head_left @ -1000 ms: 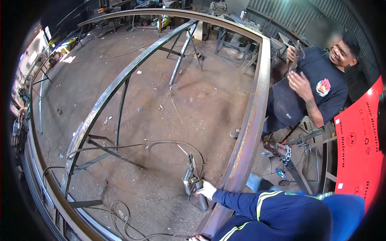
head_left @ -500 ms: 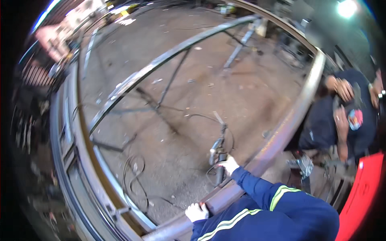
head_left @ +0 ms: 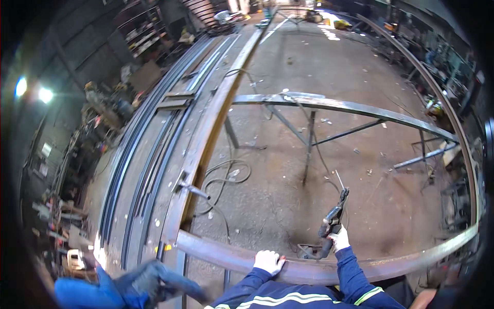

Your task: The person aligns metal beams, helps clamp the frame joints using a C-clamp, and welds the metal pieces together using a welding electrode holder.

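My left hand (head_left: 269, 261), in a white glove, rests on the near steel beam (head_left: 218, 251), its fingers curled over the far edge. Farther right, my right hand (head_left: 339, 239), also gloved in white, is closed round the dark handle of a welding electrode holder (head_left: 334, 215). A thin pale electrode (head_left: 339, 178) sticks up and away from the holder's jaws, its tip over the floor inside the frame. The cable loops back from the handle towards the near beam.
A long steel beam (head_left: 218, 110) runs away on the left, with a hammer-like tool (head_left: 194, 190) on it. A braced crossbar (head_left: 355, 107) spans the frame. Cable (head_left: 226, 177) lies coiled on the floor. Another person's blue sleeve (head_left: 85, 292) shows at lower left.
My view has swung left, bringing the long left beam, stacked steel lengths and a person in blue into sight. Both hands keep their holds; the person at the right has mostly left the view.
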{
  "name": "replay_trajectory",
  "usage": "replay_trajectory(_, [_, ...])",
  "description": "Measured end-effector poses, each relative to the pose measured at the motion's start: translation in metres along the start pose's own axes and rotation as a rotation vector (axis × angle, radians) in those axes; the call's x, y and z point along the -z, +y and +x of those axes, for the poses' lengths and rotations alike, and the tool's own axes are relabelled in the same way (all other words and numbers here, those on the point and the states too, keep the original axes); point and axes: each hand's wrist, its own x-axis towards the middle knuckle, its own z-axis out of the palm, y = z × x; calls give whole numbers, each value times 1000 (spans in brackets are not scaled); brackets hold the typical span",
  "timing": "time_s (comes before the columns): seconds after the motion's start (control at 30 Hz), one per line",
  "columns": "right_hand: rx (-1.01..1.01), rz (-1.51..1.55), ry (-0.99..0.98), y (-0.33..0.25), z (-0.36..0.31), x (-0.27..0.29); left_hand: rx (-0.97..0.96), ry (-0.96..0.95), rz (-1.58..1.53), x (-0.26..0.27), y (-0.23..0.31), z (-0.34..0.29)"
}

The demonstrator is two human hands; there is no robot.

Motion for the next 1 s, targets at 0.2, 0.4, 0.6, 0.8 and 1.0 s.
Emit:
replay_trajectory(0.2, [-45, -117, -124, -6, 6, -13, 47, 62, -121, 1, 6, -9])
replay_trajectory(0.4, [8, -220, -129, 20, 9, 19, 84, 56, -37, -4, -6, -4])
replay_trajectory(0.6, [56, -218, -270, 30, 29, 54, 25, -229, -39, -11, -31, -5])
replay_trajectory(0.8, [24, -275, -232, 26, 42, 78, 114, -415, 22, -11, -13, 1])
replay_trajectory(1.0, [16, -270, -225, 37, 39, 81, 52, -497, 12, -19, -10, 14])
